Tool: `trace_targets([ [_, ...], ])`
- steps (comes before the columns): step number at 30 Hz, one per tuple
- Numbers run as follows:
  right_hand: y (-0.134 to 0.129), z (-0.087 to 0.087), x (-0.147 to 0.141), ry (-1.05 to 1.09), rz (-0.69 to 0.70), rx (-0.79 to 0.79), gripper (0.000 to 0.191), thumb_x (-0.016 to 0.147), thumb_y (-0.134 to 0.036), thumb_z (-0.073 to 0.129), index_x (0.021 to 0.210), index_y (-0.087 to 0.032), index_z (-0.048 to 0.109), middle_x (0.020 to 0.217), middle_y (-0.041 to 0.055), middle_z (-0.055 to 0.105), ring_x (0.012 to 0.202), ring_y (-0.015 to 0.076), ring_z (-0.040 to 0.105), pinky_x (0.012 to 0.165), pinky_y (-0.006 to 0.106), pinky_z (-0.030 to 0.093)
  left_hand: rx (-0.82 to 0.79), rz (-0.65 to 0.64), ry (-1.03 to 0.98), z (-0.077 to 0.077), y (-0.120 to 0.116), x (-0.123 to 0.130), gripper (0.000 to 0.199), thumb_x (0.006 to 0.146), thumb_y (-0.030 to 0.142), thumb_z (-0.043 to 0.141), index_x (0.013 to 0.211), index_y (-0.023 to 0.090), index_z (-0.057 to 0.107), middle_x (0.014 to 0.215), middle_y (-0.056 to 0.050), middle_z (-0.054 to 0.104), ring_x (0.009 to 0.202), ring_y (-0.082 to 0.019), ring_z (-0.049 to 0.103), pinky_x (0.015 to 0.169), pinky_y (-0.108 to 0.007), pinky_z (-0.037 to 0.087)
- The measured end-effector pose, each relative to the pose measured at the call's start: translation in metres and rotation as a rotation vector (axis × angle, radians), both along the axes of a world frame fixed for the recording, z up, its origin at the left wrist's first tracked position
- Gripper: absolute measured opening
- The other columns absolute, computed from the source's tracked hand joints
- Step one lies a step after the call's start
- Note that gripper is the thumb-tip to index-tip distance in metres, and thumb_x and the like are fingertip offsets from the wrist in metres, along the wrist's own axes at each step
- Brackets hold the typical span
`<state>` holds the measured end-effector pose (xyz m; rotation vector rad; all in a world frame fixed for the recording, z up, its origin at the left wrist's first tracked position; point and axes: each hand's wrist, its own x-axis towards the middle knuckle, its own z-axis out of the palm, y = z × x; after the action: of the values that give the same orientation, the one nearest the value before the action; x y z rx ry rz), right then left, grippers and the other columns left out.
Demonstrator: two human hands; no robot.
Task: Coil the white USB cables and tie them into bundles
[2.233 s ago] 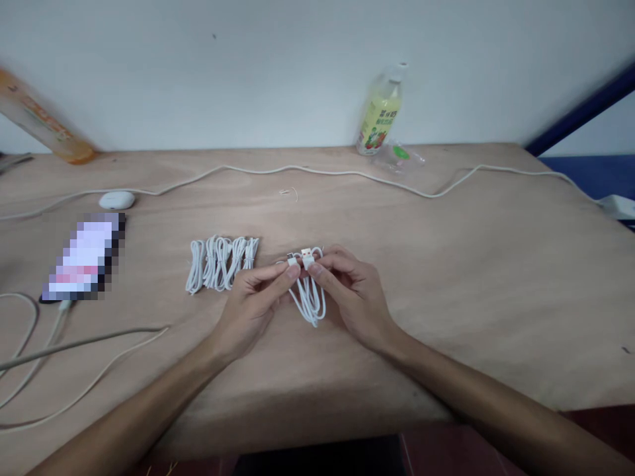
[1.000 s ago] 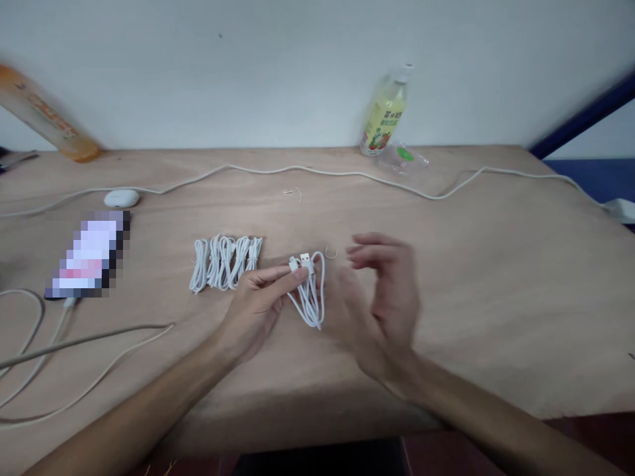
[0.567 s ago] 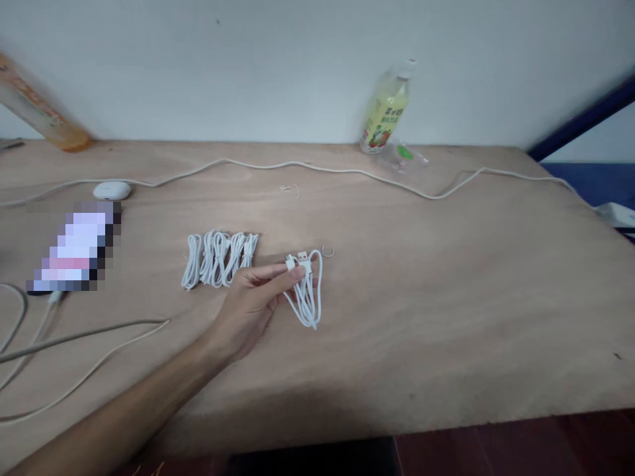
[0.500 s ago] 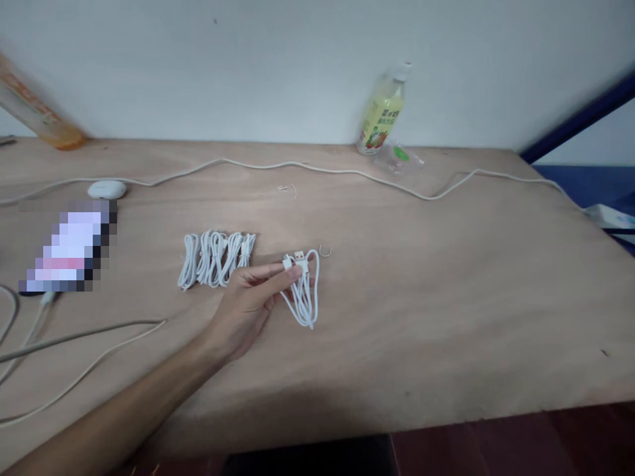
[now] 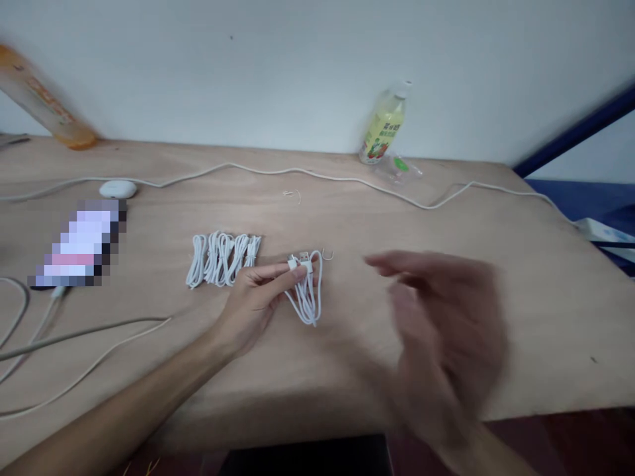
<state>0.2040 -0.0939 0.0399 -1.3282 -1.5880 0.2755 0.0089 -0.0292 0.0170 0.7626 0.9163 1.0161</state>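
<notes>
The left hand (image 5: 253, 301) and slim left forearm (image 5: 149, 383), toward seven o'clock, are bare; the right hand (image 5: 446, 330), bare too, is blurred.

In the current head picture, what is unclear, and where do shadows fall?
Head view: motion blur smears the right hand; the left hand and its white cable are clearer; coarse pixels cover the phone; a soft shadow darkens the near edge of the table.

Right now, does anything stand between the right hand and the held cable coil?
Nothing visible blocks the right hand from the cable coil in the left hand; only a small curved wire lies on the table beside it.
</notes>
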Motion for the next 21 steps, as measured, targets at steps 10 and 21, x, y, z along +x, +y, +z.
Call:
trace_targets([
  [10, 0.061, -0.011, -0.027, 0.204, 0.419, -0.385, 0.035, 0.107, -0.039, 0.065, 0.076, -0.024, 0.060, 0.076, -0.0009, 0.065, 0.070, 0.0159, 0.056, 0.069, 0.033, 0.045, 0.096, 0.065, 0.039, -0.004, 0.002, -0.002, 0.023, 0.077, 0.039, 0.099, 0.093, 0.024, 0.093, 0.100, -0.009, 0.088, 0.102, -0.027, 0.079, 0.103, -0.042, 0.059],
  [21, 0.069, -0.038, -0.027, 0.457, 0.474, -0.466, 0.034, 0.107, -0.050, 0.066, 0.086, -0.024, 0.072, 0.092, 0.0024, 0.071, 0.082, 0.0182, 0.065, 0.075, 0.034, 0.054, 0.041, 0.001, -0.004, -0.010, 0.003, -0.004, 0.036, 0.079, 0.041, 0.098, 0.112, 0.027, 0.092, 0.106, -0.009, 0.087, 0.097, -0.025, 0.078, 0.089, -0.044, 0.069],
])
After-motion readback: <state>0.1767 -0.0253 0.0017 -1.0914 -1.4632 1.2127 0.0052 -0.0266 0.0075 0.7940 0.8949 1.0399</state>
